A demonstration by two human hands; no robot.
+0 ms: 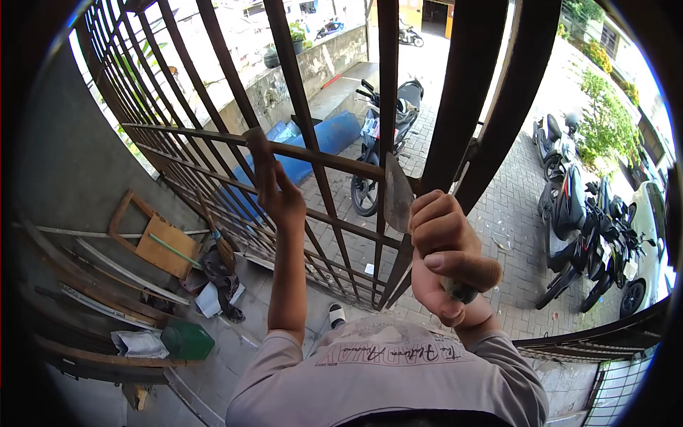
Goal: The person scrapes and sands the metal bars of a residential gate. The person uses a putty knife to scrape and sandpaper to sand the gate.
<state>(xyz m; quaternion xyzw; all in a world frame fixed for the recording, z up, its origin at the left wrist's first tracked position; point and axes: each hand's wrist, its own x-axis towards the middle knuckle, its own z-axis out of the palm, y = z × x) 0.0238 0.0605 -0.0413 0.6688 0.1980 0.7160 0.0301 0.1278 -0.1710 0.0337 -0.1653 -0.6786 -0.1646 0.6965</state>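
My left hand (281, 196) is raised at the metal gate, its fingers stretched upward against the horizontal bar (327, 158) where it meets an upright. Nothing can be made out in its grasp. Wrapped in a closed grip, my right hand (452, 249) holds a hand tool with a flat, pointed metal blade (398, 196), which looks like a trowel. The blade points up beside the gate's bars, close to the thick dark post (466, 92). The end of its handle (459, 290) shows below my fingers.
Beyond the gate stand a motorbike (388, 135), a blue rolled sheet (306, 146) and more motorbikes (576, 220). At the lower left are a wooden frame (167, 245), a broom (223, 249), long poles (128, 274) and a green container (188, 339).
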